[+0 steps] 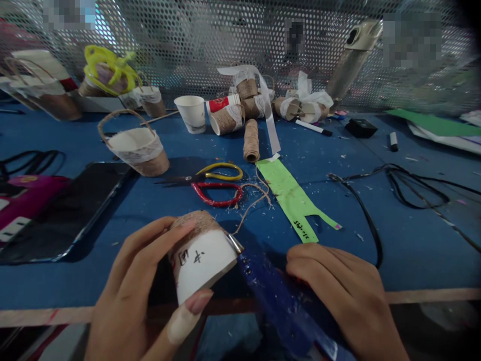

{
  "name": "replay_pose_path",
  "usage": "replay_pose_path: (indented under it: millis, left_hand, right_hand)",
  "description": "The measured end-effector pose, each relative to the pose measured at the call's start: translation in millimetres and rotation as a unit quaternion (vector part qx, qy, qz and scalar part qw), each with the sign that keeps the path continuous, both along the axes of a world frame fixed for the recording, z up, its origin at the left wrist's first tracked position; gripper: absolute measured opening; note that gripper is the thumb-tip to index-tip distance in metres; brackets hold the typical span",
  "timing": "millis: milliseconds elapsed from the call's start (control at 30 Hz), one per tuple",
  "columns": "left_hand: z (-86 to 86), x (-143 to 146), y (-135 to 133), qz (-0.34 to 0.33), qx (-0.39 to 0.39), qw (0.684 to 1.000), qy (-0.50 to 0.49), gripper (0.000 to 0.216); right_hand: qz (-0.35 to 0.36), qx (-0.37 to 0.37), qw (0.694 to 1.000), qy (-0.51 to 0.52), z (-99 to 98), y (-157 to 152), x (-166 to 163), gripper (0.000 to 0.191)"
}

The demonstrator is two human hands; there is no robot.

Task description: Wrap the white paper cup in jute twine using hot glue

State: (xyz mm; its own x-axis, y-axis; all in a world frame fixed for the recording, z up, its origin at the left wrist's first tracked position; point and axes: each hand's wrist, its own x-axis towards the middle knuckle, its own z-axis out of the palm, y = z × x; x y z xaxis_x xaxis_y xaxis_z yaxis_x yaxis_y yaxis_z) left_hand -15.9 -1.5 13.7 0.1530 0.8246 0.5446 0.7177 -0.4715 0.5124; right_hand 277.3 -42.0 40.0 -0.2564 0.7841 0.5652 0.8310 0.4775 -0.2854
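My left hand (146,286) is closed around a white paper cup (206,255), tilted on its side, with brown twine wound over its base end and dark marks on its wall. A wrapping covers the thumb. My right hand (338,291) grips a blue glue gun (278,296), whose metal nozzle is at the cup's wall beside the wound twine. From there a loose strand of twine (250,213) runs to the twine spool (251,140). Scissors (216,183) with one yellow and one red handle lie beyond the cup. A light green strip (287,193) lies right of them.
A twine-wrapped basket cup (146,155) stands behind the scissors, with a plain paper cup (191,115) further back. A dark tray (71,215) lies left. Black cable (364,215) winds across the right side. A perforated metal screen (248,40) closes off the back.
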Motion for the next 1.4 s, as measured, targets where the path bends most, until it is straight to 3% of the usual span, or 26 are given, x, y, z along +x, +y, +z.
replay_pose_path:
  millis: [100,233,300,433,500,633,800,1100,1400]
  left_hand:
    - [-2.2,-2.6,0.2,0.002,-0.009,1.000,0.005,0.055]
    - [-6.6,-6.1,3.2,-0.011,0.008,1.000,0.000,0.056]
    - [-7.3,-5.0,3.8,-0.021,0.027,0.999,0.004,0.056]
    - [-4.0,2.2,0.0,0.018,-0.010,1.000,-0.024,0.052]
    - [-2.1,4.7,-2.4,0.014,-0.017,0.999,-0.029,0.051]
    - [-0.9,3.7,-4.0,0.007,-0.020,1.000,-0.014,0.051]
    - [-0.3,4.6,-4.9,0.011,-0.021,1.000,-0.014,0.050]
    - [1.2,6.2,-6.2,0.010,-0.025,1.000,-0.012,0.053]
    - [-1.4,5.0,-3.5,0.013,-0.018,0.999,-0.025,0.052]
  right_hand:
    - [-0.015,0.060,0.997,0.051,-9.9,2.3,-3.6,0.026]
    - [-0.007,0.045,0.997,0.054,-16.7,3.9,-5.7,0.021]
    - [-0.007,0.044,0.998,0.052,-15.8,3.2,-4.7,0.022]
    - [-0.007,0.039,0.999,0.036,-9.7,1.7,-2.2,0.023]
    - [0.015,-0.007,1.000,0.001,-7.8,1.6,-1.8,0.019]
    - [-0.014,0.059,0.997,0.041,-5.9,1.5,-1.4,0.024]
    - [0.014,-0.012,1.000,-0.003,1.1,-0.6,2.5,0.022]
    - [-0.012,0.048,0.997,0.051,-15.9,1.4,-5.9,0.020]
    - [-0.001,0.024,0.999,0.025,-6.5,-1.4,-2.3,0.016]
